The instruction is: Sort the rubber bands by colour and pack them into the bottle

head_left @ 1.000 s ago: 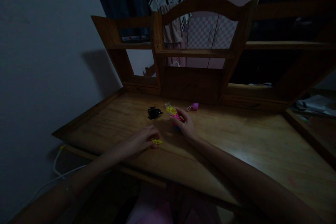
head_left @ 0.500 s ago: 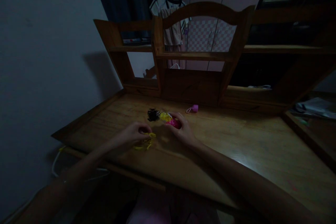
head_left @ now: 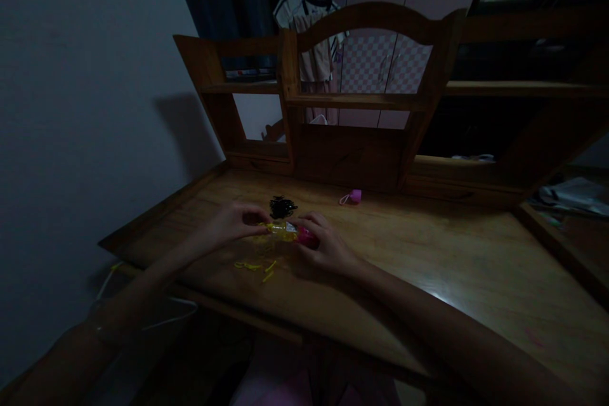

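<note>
My right hand [head_left: 326, 244] is wrapped round a small clear bottle [head_left: 280, 230] tipped on its side, its mouth toward the left. Yellow and pink elastic bands show through its wall. At that mouth, my left hand [head_left: 240, 221] pinches some yellow elastic bands [head_left: 264, 226] between thumb and fingers. Several more yellow bands [head_left: 248, 266] lie loose on the desk below the left hand. Just behind the bottle is a pile of black elastic bands [head_left: 282, 207]. The bands are small and dim, so their exact kind is hard to make out.
A pink bottle cap [head_left: 356, 196] with a loop lies on the wooden desk [head_left: 409, 254], behind the right hand. A wooden shelf unit [head_left: 352, 101] runs along the back. The wall [head_left: 95, 108] closes off the left, and a white cable [head_left: 181, 314] hangs below the front edge.
My right hand has tipped the bottle from slanting upward to lying leftward. My left hand has lifted yellow bands to its mouth, leaving several scattered on the desk.
</note>
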### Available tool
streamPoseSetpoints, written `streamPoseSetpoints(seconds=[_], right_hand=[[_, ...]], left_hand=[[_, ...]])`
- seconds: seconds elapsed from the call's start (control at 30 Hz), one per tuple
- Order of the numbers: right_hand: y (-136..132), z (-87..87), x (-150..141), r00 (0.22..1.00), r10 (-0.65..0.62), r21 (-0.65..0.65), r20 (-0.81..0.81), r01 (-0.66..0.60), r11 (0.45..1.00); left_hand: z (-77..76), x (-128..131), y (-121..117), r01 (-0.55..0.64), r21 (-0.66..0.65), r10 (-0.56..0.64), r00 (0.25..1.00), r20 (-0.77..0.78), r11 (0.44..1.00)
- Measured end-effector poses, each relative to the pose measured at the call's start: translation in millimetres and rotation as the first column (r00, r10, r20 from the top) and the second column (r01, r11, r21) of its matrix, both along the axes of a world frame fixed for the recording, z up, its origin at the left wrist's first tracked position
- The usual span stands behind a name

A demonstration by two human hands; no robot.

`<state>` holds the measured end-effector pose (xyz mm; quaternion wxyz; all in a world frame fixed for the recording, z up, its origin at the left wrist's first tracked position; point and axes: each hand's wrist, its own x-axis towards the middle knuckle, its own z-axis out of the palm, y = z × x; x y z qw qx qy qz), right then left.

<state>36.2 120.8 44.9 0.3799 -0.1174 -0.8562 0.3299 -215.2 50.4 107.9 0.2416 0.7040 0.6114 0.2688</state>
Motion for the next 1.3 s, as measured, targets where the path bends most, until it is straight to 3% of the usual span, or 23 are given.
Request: streamPoseSetpoints(seconds=[0.17,0.43,0.73,0.93,1.07,1.3], right_hand=[[2,-1.8,-1,0.999,-0.027,-0.015,-0.028,0.027,1.000],[6,-3.2,-4,0.992,-0.091,-0.109,-0.082,0.082,0.991],[10,-4.2,-5,0.984,-0.130,-0.182,-0.123,0.106,0.978],[12,-7.8,-6,0.978,-0.149,-0.198,-0.143,0.119,0.973],[13,-8.4,-7,0.977,-0.148,-0.191,-0.153,0.118,0.974],[12,-5.3,-5,0.977,-0.129,-0.201,-0.168,0.094,0.975]], left_hand=[[3.5,11,1,-0.082,0.069,0.078,0.995,0.055,0.994],[35.7,27,1,-0.015,0.071,0.014,1.000,0.021,0.997],[26.7,43,9,-0.170,0.217,0.157,0.985,0.074,0.961],[34.4,51,13,-0.055,0.348,0.113,0.982,-0.149,0.936],[36.9,48,17,0.021,0.330,0.038,0.984,-0.173,0.944],[39.8,47,16,-0.012,0.276,0.059,0.985,-0.162,0.961]])
